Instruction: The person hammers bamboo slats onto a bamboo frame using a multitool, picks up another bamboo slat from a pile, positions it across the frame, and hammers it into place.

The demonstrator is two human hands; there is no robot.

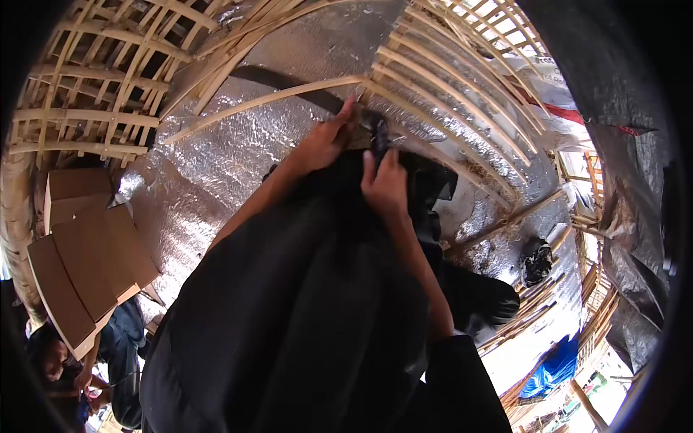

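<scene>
My right hand (pixel 386 182) is wrapped around the black handle (pixel 379 137) of what looks like a machete. A long dark blade (pixel 285 83) reaches to the upper left and passes behind my left hand (pixel 323 146). The joint of blade and handle is partly hidden between my hands. My left hand is closed beside the handle, thumb side up; what its fingers hold is hidden. A pale bamboo strip (pixel 451 160) runs down to the right from near my hands. Above them, a thin bamboo strip (pixel 253 110) crosses over the blade.
Bamboo slats (pixel 451 90) fan out at the upper right, and a woven bamboo lattice (pixel 94 94) stands upper left. Cardboard boxes (pixel 94 267) are at the left, with another person (pixel 86 368) below them. Shiny sheeting (pixel 209 173) covers the floor. Blue plastic (pixel 552 369) lies lower right.
</scene>
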